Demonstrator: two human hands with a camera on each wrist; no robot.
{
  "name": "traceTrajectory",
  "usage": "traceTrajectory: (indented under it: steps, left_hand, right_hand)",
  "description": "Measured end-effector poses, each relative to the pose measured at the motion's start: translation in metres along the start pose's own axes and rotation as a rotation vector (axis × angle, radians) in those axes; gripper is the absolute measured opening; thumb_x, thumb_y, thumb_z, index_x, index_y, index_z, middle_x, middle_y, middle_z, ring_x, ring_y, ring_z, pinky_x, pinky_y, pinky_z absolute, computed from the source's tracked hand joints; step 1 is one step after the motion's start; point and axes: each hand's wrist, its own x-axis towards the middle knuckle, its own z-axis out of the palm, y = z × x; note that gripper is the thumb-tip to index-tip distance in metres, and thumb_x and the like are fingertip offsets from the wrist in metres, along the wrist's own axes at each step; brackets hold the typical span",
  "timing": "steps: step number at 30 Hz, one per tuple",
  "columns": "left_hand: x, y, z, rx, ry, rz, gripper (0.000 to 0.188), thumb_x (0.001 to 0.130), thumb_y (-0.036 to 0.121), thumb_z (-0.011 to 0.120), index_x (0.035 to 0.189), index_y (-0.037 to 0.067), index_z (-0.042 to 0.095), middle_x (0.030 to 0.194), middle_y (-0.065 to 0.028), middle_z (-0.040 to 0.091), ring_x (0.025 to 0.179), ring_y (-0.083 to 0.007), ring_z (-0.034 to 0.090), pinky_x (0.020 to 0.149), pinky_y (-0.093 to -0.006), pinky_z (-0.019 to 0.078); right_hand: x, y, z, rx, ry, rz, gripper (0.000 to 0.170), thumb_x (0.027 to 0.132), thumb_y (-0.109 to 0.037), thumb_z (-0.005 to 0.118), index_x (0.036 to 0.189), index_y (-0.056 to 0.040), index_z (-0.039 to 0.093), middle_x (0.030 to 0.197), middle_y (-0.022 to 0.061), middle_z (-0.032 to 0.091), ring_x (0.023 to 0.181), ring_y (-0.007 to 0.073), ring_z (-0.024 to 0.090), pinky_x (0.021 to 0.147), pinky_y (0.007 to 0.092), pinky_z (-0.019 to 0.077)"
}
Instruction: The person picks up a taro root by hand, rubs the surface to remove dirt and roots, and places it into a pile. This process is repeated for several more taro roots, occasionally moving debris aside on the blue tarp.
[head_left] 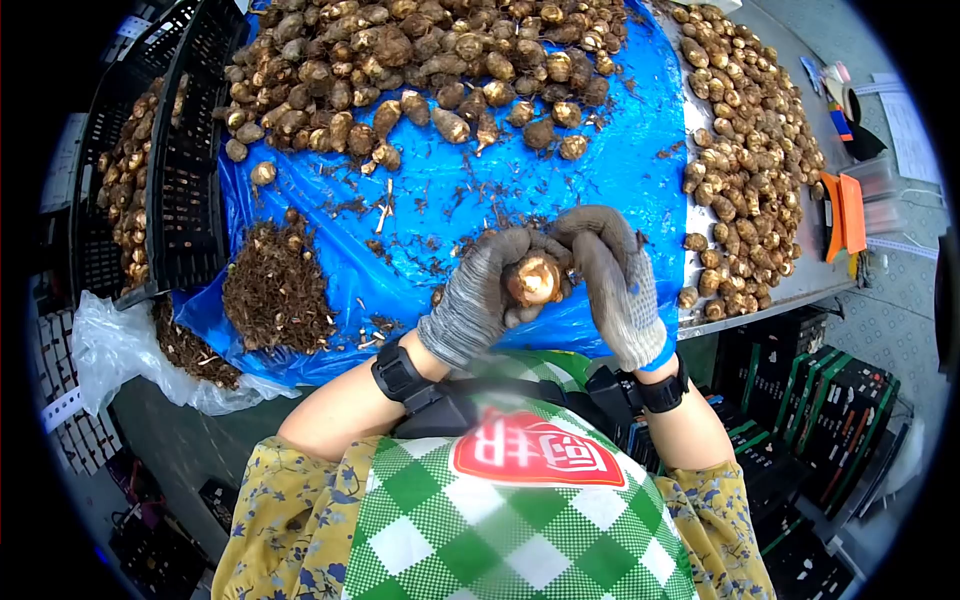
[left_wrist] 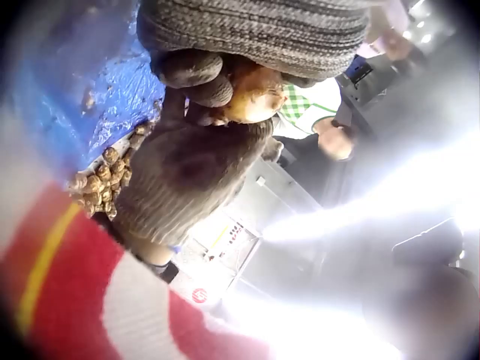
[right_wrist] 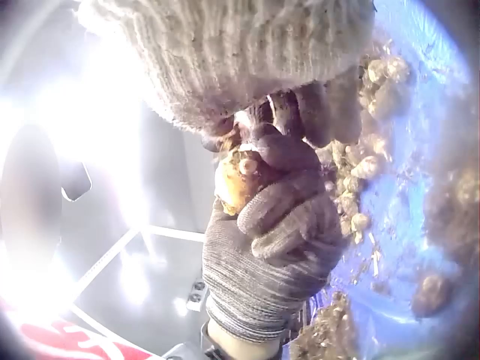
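Observation:
A small taro corm (head_left: 534, 280), its pale cut face turned up, is held over the near edge of the blue sheet. My gloved left hand (head_left: 483, 290) grips it, fingers curled around its side, as the right wrist view also shows. From the other side my gloved right hand (head_left: 615, 280) meets it, with bent fingers and thumb pinching at its edge. In the left wrist view the taro's yellowish skin shows between the two gloves, and the right glove (left_wrist: 191, 172) covers part of it.
A heap of rough, hairy taros (head_left: 400, 60) lies on the blue sheet (head_left: 440, 210). Cleaner taros (head_left: 745, 180) spread over the metal table on the right. A pile of root fibres (head_left: 275, 290) and black crates (head_left: 185, 180) stand left. An orange tool (head_left: 850, 213) is at the far right.

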Motion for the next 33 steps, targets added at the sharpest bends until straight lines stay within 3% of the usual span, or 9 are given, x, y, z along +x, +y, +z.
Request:
traceTrajectory:
  steps: [5, 11, 14, 16, 19, 24, 28, 31, 33]
  left_hand:
    - [-0.002, -0.002, 0.008, 0.381, 0.155, 0.011, 0.050, 0.097, 0.052, 0.043, 0.112, 0.006, 0.057, 0.088, -0.0024, 0.059, 0.065, -0.0068, 0.053, 0.043, -0.0180, 0.0377]
    - [-0.004, 0.003, 0.020, 0.123, 0.107, -0.151, 0.064, 0.090, 0.066, 0.044, 0.111, 0.007, 0.057, 0.075, 0.0007, 0.057, 0.049, -0.0045, 0.045, 0.040, -0.0169, 0.0305]
    - [-0.004, 0.004, 0.025, 0.234, 0.084, -0.122, 0.067, 0.087, 0.069, 0.045, 0.116, 0.009, 0.056, 0.086, -0.0011, 0.060, 0.061, -0.0056, 0.053, 0.047, -0.0189, 0.0413]
    - [-0.003, -0.006, 0.020, 0.324, 0.100, -0.092, 0.068, 0.087, 0.070, 0.044, 0.117, 0.010, 0.055, 0.090, -0.0014, 0.061, 0.067, -0.0067, 0.055, 0.052, -0.0208, 0.0449]
    - [0.000, -0.032, 0.001, 0.457, 0.133, -0.039, 0.069, 0.086, 0.072, 0.042, 0.118, 0.012, 0.055, 0.096, -0.0018, 0.061, 0.078, -0.0083, 0.059, 0.061, -0.0236, 0.0503]
    - [-0.007, -0.008, 0.034, 0.430, 0.125, -0.146, 0.066, 0.087, 0.073, 0.039, 0.108, 0.013, 0.058, 0.086, -0.0002, 0.062, 0.062, -0.0075, 0.058, 0.051, -0.0194, 0.0482]
    - [-0.008, 0.014, 0.042, 0.298, 0.204, -0.263, 0.065, 0.087, 0.074, 0.035, 0.099, 0.014, 0.059, 0.067, 0.0007, 0.057, 0.039, -0.0052, 0.040, 0.034, -0.0181, 0.0273]
    - [-0.003, 0.004, 0.044, 0.489, 0.070, 0.045, 0.062, 0.089, 0.071, 0.036, 0.100, 0.013, 0.059, 0.067, 0.0007, 0.057, 0.037, -0.0048, 0.037, 0.034, -0.0181, 0.0249]
    - [-0.004, -0.001, 0.031, 0.422, 0.148, -0.049, 0.059, 0.091, 0.067, 0.039, 0.108, 0.013, 0.058, 0.085, 0.0001, 0.060, 0.056, -0.0061, 0.051, 0.045, -0.0194, 0.0391]
  right_hand:
    - [-0.007, 0.003, -0.006, -0.155, -0.212, -0.314, 0.035, 0.084, -0.009, 0.065, 0.117, -0.0008, 0.055, 0.114, 0.0165, 0.057, 0.107, 0.0288, 0.058, 0.093, 0.0375, 0.0456]
    - [-0.014, -0.004, -0.002, -0.017, -0.254, -0.172, 0.036, 0.085, -0.008, 0.062, 0.120, -0.0002, 0.053, 0.118, 0.0182, 0.055, 0.109, 0.0314, 0.056, 0.095, 0.0402, 0.0441]
    - [-0.024, -0.007, 0.007, 0.277, -0.212, 0.153, 0.031, 0.089, -0.006, 0.055, 0.118, 0.0020, 0.052, 0.114, 0.0195, 0.056, 0.106, 0.0333, 0.056, 0.093, 0.0407, 0.0448]
    - [-0.018, 0.019, 0.013, -0.163, -0.070, -0.272, 0.025, 0.092, -0.006, 0.047, 0.114, 0.0041, 0.053, 0.108, 0.0204, 0.058, 0.098, 0.0362, 0.057, 0.087, 0.0406, 0.0463]
    - [-0.018, 0.018, 0.013, -0.185, -0.060, -0.249, 0.025, 0.092, -0.010, 0.049, 0.113, 0.0020, 0.056, 0.103, 0.0195, 0.059, 0.093, 0.0379, 0.058, 0.083, 0.0410, 0.0469]
    - [-0.011, 0.018, -0.010, -0.182, -0.205, -0.040, 0.026, 0.090, -0.010, 0.051, 0.114, -0.0018, 0.058, 0.101, 0.0161, 0.059, 0.089, 0.0311, 0.060, 0.080, 0.0383, 0.0476]
    - [-0.017, 0.005, -0.007, 0.143, -0.261, 0.118, 0.035, 0.087, -0.010, 0.055, 0.122, -0.0013, 0.053, 0.114, 0.0107, 0.056, 0.101, 0.0188, 0.056, 0.087, 0.0321, 0.0467]
    - [-0.019, -0.005, 0.002, 0.200, -0.381, 0.101, 0.044, 0.087, -0.011, 0.056, 0.128, 0.0009, 0.046, 0.122, 0.0122, 0.051, 0.110, 0.0209, 0.053, 0.096, 0.0346, 0.0429]
    - [-0.024, 0.007, 0.009, -0.025, -0.284, -0.048, 0.042, 0.089, -0.009, 0.053, 0.129, 0.0009, 0.045, 0.123, 0.0157, 0.049, 0.110, 0.0238, 0.053, 0.096, 0.0357, 0.0434]
